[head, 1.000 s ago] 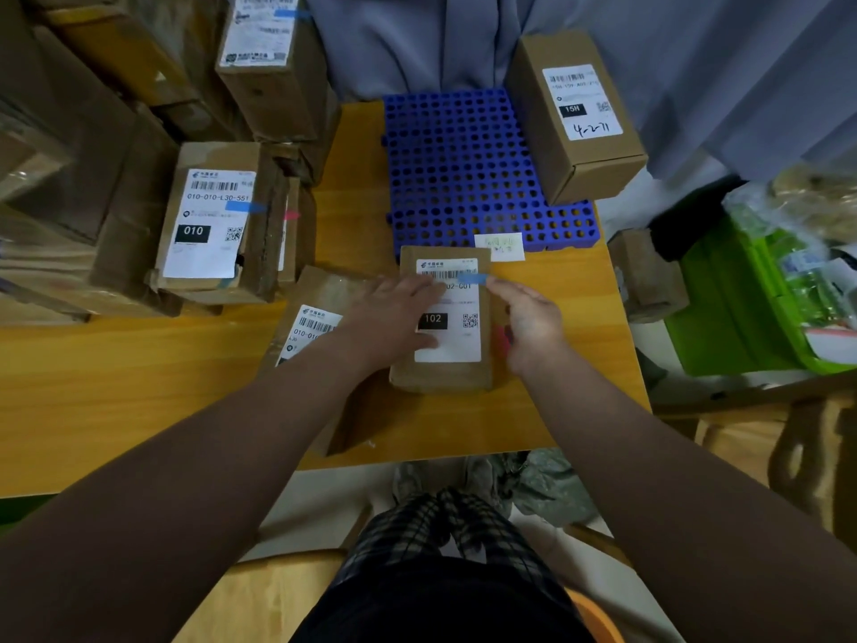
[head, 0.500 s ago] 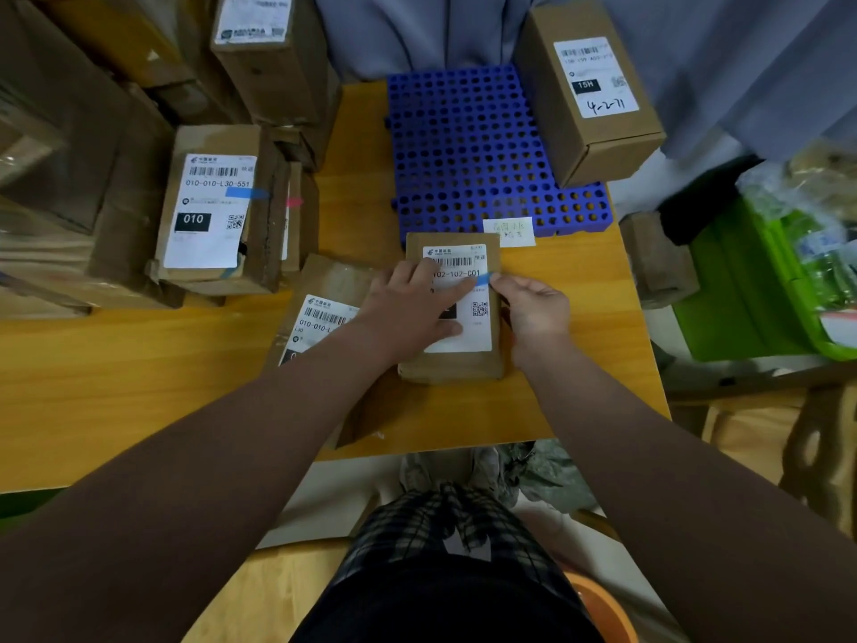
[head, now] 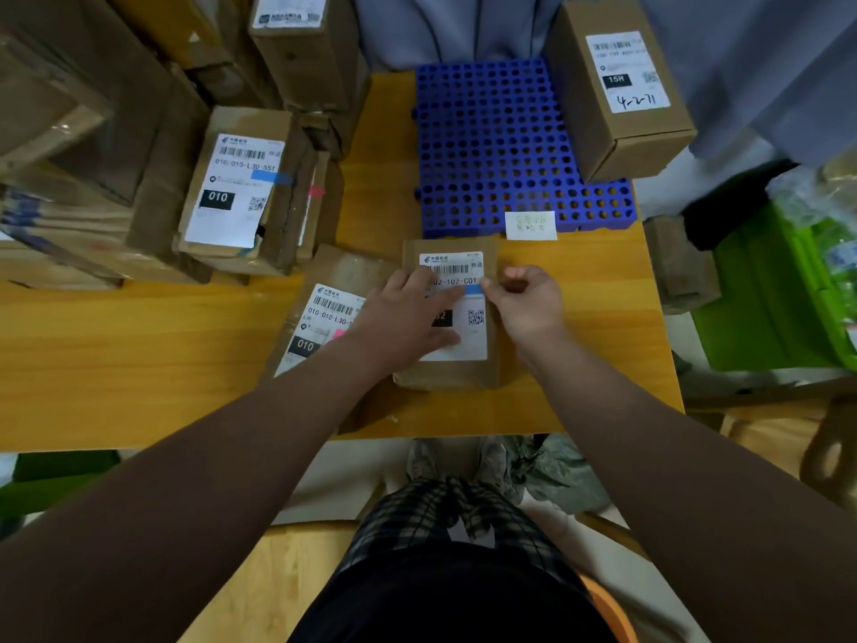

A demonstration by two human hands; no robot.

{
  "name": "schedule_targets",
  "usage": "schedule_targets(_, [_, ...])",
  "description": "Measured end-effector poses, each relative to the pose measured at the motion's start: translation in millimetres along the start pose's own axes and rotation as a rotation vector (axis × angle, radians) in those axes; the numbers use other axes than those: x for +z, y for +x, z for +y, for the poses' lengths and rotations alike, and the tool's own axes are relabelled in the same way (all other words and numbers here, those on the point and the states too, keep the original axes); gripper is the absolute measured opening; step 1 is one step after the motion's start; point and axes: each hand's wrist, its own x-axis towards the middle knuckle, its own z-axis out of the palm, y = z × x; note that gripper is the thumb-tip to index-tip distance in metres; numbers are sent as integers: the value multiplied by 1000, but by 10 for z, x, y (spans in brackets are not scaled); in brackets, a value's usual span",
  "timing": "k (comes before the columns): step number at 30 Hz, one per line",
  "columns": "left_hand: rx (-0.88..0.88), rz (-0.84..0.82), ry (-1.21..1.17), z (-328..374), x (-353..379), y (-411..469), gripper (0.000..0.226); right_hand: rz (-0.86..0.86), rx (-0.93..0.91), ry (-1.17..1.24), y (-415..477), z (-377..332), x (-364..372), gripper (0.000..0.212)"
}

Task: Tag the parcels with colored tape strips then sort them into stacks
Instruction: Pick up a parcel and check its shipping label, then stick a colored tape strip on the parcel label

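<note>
Since a second ago the left hand [head: 408, 317] has slid up the label and the right hand [head: 528, 304] has curled in beside it.

Low in the frame, checked shorts [head: 445, 517] show between the two forearms. Above them, at the near edge of the yellow wooden surface [head: 139, 355], lies a small brown parcel [head: 450, 375] just right of centre. The left hand lies flat on its white label, fingers straight, the forefinger stretched over a blue tape strip [head: 474, 290] that sits under the printed code. The right hand, fingers bent, pinches the right end of that strip between thumb and fingertip.

Just left of this, partly under the left forearm, lies a flat parcel [head: 334, 271] marked 010 with a pink tape strip [head: 338, 334] on its label.

Further back on the left stands a stack of parcels [head: 153, 234]; its top label reads 010 and carries a blue strip [head: 271, 177].

Behind the middle parcel a small paper note [head: 531, 225] rests on the front edge of a blue perforated mat [head: 491, 146]. A tall box [head: 621, 146] marked 15H stands on the mat's right side, upper right. A green bin [head: 765, 294] sits off the surface at far right.
</note>
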Motion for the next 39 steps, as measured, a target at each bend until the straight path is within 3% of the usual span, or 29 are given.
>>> schedule_targets(8, [-36,10,79,-2,-129,-49,48,-135,-9,-62,-4,-98,-168,22])
schedule_targets(13, [-59,63,31,46,-245,52,45,-13,-168,-110,64,-235,-506,13])
schedule_targets(18, [-55,135,-73,133,-484,295,36,44,-297,-389,332,-468,-831,34])
schedule_targets(21, [-95,159,-138,239,-661,528,33,-35,-216,-648,598,-717,-1009,61])
schedule_targets(27, [-157,174,-460,372,-943,1011,32,18,-177,-944,1235,-1045,-1225,97])
schedule_targets(33, [-283,225,-683,456,-1042,1367,26,-2,-60,-964,1799,-1068,-1253,118])
schedule_targets(39, [-362,198,-797,433,-909,1385,26,34,-90,-955,2024,-1072,-1262,112])
